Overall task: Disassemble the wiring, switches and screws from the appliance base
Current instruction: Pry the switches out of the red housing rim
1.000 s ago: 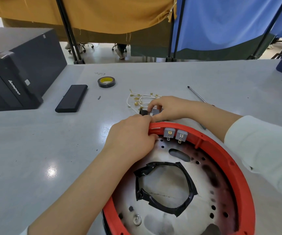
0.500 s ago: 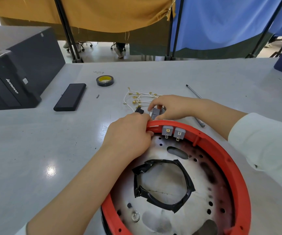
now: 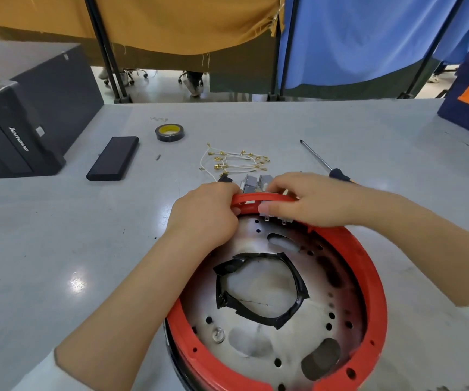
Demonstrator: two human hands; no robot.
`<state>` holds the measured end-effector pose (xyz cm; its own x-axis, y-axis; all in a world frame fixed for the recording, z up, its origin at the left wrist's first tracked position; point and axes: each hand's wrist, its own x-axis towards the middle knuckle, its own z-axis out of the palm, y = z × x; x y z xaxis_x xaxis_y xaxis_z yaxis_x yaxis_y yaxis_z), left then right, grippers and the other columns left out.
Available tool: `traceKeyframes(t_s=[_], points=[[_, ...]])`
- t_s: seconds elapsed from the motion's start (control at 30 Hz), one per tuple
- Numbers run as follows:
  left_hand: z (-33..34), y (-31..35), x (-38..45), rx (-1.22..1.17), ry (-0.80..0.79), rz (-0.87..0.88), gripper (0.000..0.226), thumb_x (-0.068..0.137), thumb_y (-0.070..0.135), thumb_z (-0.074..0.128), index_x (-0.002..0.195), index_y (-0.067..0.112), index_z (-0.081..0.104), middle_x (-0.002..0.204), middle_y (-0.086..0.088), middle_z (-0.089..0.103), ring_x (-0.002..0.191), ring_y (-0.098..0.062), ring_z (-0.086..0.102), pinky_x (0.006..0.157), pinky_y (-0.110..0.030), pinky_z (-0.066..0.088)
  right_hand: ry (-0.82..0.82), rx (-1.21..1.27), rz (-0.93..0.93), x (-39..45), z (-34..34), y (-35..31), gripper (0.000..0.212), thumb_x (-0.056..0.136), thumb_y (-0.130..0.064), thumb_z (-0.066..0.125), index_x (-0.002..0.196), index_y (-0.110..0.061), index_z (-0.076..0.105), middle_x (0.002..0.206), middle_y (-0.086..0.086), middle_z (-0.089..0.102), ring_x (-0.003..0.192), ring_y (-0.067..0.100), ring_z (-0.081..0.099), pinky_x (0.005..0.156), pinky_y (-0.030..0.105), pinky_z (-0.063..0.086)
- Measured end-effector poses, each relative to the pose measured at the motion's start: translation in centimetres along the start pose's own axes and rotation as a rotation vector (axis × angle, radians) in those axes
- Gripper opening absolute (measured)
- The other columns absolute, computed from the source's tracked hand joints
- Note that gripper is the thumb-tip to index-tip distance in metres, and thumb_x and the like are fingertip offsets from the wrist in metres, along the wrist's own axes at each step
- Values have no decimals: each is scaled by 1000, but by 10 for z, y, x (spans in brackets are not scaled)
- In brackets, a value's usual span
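**Inspector:** Two hands are on the far rim of the appliance base (image 3: pixel 369 277), which sits upturned on the grey table (image 3: pixel 58 249) close to the wearer, its near edge cut off by the frame. The left hand (image 3: pixel 205 218) has its fingers curled over the red rim. The right hand (image 3: pixel 306 201) grasps the rim from the far side, its thumb pressed on the switches fitted inside the rim (image 3: pixel 275 217).

**Clerk:** How many fitted switches?

**Inspector:** Two sets of metal tabs show under the thumb; the bodies are mostly hidden, so I cannot confirm more.

**Clerk:** And removed parts?

**Inspector:** Two grey loose switches (image 3: pixel 256 183) lie just beyond the rim, partly hidden by the right hand. One small black part (image 3: pixel 225 179) lies beside them; I cannot identify it. One bundle of white wires (image 3: pixel 236 162) with brass terminals lies farther back; the strand count is not readable.

**Clerk:** Tools?

**Inspector:** One screwdriver (image 3: pixel 316 159), its handle largely behind the right wrist. One roll of tape (image 3: pixel 169 132), one flat black case (image 3: pixel 113 158), one tiny loose screw (image 3: pixel 157 157), one black computer tower (image 3: pixel 16 122) cut off at the left edge.

**Clerk:** Inside the base?

**Inspector:** One ragged black tape ring (image 3: pixel 258 286) on the perforated metal plate.
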<state>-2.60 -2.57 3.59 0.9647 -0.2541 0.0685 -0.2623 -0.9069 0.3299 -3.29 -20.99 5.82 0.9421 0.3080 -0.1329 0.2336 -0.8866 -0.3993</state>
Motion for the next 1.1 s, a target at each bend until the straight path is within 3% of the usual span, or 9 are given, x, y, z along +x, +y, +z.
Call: traceKeyframes(t_s=[0.1, 0.2, 0.3, 0.4, 0.5, 0.57, 0.77, 0.97, 1.1], points=[[-2, 3, -4, 14, 15, -20, 14, 92, 22, 49, 100, 30, 58, 96, 2, 62, 79, -22, 49, 57, -28, 30, 68, 52, -28, -9, 15, 0, 33, 89, -51, 52, 111, -27, 52, 97, -15, 46, 92, 6, 48, 76, 22, 34], [-3, 3, -14, 23, 34, -75, 21, 89, 14, 48, 102, 27, 58, 97, 0, 61, 78, -24, 48, 56, -28, 30, 43, 8, -82, -12, 16, -1, 41, 89, -47, 56, 124, -26, 49, 113, -8, 48, 104, 8, 49, 86, 22, 36], [1, -1, -27, 36, 57, -131, 21, 89, 11, 45, 100, 25, 56, 99, -1, 59, 77, -24, 46, 53, -28, 27, 24, -56, -123, -10, 19, -5, 35, 94, -39, 52, 125, -23, 48, 119, -4, 48, 110, 12, 49, 95, 29, 38], [0, -5, -32, -32, 71, -136, 38, 89, 10, 46, 119, 31, 52, 114, 1, 57, 88, -24, 52, 67, -31, 40, 52, -102, -131, -7, 25, -14, 32, 96, -33, 48, 125, -21, 46, 120, -3, 47, 111, 17, 50, 94, 36, 40], [-3, -2, -32, -206, 122, 35, 52, 88, 10, 49, 135, 33, 44, 135, 8, 45, 110, -18, 55, 87, -31, 45, 159, -181, -196, -6, 26, -18, 35, 95, -30, 42, 130, -25, 43, 119, -6, 47, 102, 17, 53, 83, 37, 44], [-4, 0, -30, -216, 103, 139, 51, 88, 12, 48, 136, 30, 43, 135, 7, 46, 115, -16, 52, 93, -32, 44, 192, -211, -217, -4, 26, -19, 37, 93, -29, 38, 129, -25, 43, 118, -6, 49, 100, 18, 54, 78, 35, 44], [-4, -3, -10, 70, 5, 154, 32, 99, 23, 40, 130, 19, 45, 122, -4, 57, 108, -25, 56, 87, -40, 47, 229, -282, -178, 7, 28, -21, 34, 95, -32, 35, 124, -21, 46, 115, 0, 54, 101, 22, 56, 82, 38, 45], [-2, -6, 0, 94, 7, 181, 22, 98, 23, 39, 116, 13, 47, 112, -8, 59, 99, -30, 57, 80, -40, 45, 221, -311, -179, 14, 28, -19, 27, 96, -33, 32, 115, -20, 46, 114, 0, 56, 95, 24, 56, 73, 35, 40], [4, -5, 0, 159, 78, 191, 22, 94, 22, 41, 115, 15, 44, 109, -6, 59, 94, -27, 57, 66, -34, 36, 234, -303, -189, 15, 29, -17, 26, 96, -33, 31, 115, -21, 46, 114, 0, 56, 94, 23, 55, 74, 34, 39]])
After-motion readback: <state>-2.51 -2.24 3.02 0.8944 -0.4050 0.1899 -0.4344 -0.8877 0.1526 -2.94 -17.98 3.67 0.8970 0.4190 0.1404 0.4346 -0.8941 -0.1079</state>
